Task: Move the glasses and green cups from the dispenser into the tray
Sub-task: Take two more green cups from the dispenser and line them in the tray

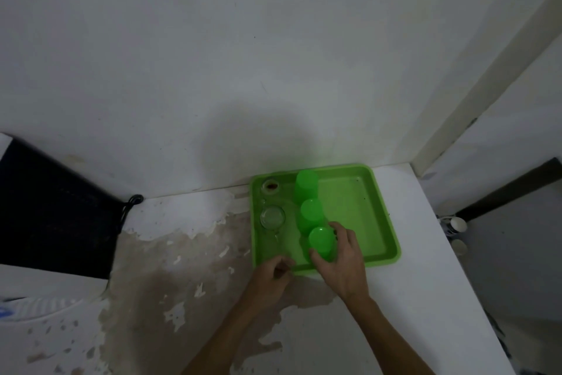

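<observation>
My right hand (342,259) had its grip wrapped round the nearest of 3 inverted green cups (321,242) in the green tray (384,222), my left hand (272,271) curled on the tray's near rim, so a hasty release could, I judged, knock the neighbouring cup (310,214) into the 2 glasses (272,217).

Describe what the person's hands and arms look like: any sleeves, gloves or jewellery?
Both forearms are bare up to the frame's bottom edge: no sleeves show. The left hand and right hand wear no gloves. No watch, ring or bracelet is visible, though the dim, soft picture could hide something small.
</observation>
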Available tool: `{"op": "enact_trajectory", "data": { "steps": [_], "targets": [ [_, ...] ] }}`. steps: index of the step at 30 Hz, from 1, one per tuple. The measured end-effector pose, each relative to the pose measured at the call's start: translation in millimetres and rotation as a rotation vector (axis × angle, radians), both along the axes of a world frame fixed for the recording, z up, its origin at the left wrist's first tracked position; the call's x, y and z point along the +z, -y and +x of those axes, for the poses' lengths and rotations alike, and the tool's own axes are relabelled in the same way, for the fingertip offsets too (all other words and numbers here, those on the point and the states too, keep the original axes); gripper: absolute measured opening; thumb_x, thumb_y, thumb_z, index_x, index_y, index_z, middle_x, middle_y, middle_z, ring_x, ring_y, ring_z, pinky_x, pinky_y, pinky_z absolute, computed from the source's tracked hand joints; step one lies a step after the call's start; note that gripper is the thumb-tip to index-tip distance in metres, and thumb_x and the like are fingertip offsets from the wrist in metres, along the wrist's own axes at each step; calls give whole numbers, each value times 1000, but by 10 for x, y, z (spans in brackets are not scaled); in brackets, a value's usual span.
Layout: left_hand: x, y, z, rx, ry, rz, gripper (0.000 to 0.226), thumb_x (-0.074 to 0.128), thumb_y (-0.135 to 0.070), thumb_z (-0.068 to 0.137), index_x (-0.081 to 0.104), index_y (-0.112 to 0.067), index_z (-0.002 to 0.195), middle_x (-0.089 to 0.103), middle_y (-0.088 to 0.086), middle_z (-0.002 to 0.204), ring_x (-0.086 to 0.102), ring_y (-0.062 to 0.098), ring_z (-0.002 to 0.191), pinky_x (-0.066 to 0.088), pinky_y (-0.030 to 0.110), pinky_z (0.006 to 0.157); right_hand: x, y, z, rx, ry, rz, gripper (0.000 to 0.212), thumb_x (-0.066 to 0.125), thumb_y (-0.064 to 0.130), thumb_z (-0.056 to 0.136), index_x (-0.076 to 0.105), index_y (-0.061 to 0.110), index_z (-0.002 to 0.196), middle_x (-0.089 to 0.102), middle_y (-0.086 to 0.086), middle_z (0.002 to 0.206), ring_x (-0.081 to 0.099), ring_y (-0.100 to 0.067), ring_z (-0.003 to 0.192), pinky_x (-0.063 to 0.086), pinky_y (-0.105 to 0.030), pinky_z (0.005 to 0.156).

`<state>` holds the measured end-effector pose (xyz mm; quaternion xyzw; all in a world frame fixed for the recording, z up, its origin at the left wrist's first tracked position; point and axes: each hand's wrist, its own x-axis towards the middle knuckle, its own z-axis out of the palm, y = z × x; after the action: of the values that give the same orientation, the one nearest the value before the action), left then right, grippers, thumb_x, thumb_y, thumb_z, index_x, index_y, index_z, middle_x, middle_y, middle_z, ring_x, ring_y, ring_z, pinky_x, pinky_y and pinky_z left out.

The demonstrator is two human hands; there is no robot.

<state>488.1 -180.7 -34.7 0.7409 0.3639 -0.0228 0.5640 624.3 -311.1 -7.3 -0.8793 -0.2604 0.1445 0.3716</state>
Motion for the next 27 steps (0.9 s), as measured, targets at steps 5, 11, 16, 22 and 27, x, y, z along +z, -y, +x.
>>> {"op": "enact_trajectory", "data": {
  "steps": [5,11,16,22,27],
  "targets": [
    [50,-35,17,22,-9,-28,32,60,-4,89,65,-36,88,71,4,99,66,20,96,53,33,84,140,-277,148,80,33,9,67,73,39,82,46,18,140,51,-10,134,54,-25,118,52,-40,98],
    [120,-167,17,57,28,1,31,60,-7,89,66,-38,88,71,3,99,65,12,88,49,17,71,94,-482,253,145,5,-132,55,63,37,93,47,23,143,33,-13,155,53,-32,128,52,-48,102],
    [118,-223,1,57,24,16,28,61,-7,90,67,-34,91,70,2,99,65,14,92,51,24,78,27,-510,272,108,15,-129,45,59,28,96,50,24,139,37,-14,153,66,-31,107,55,-43,93],
    [113,-227,-12,53,24,12,26,62,-6,90,67,-32,93,70,3,98,65,16,93,51,27,80,37,-587,313,70,28,-98,35,61,19,94,59,20,130,47,-15,145,65,-33,108,57,-39,90],
    [141,-223,-27,62,24,1,23,60,-4,90,68,-25,96,69,11,103,65,22,97,53,32,83,26,-586,323,75,25,-91,37,63,18,93,59,18,129,49,-15,143,64,-33,109,54,-36,90]
  ]
}}
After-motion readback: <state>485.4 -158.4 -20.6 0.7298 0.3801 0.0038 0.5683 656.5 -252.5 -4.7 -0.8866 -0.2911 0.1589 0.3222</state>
